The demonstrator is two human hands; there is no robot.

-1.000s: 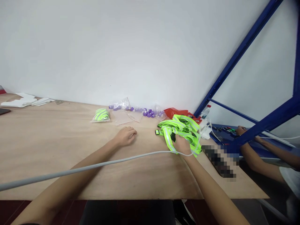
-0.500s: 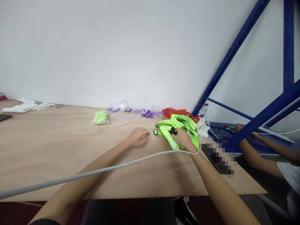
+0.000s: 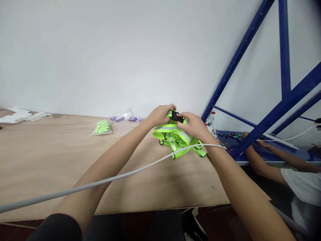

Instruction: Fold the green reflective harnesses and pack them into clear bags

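Observation:
Both my hands hold a black side-release buckle (image 3: pixel 177 116) above the table, in front of the wall. My left hand (image 3: pixel 160 115) is closed at its left end, where the yellow-green strap meets it. My right hand (image 3: pixel 194 125) pinches its right end between thumb and fingers. From the buckle hangs a yellow-green reflective strap vest (image 3: pixel 173 134) with silver stripes, its lower straps loose near the tabletop. Whether the buckle's halves are fully clicked together I cannot tell. A small black slider shows on the vest's left side.
A bagged yellow-green bundle (image 3: pixel 102 127) and a clear bag with purple items (image 3: pixel 122 115) lie to the left. A white cable (image 3: pixel 125 174) crosses in front of my arms. A blue metal frame (image 3: pixel 233 63) stands at right, beside a co-worker's arms (image 3: pixel 259 164). A bottle (image 3: pixel 210 117) stands behind.
My left hand has moved from the table up and right to the buckle. My right hand has raised the buckle, and the vest now hangs from it. The view has shifted slightly right.

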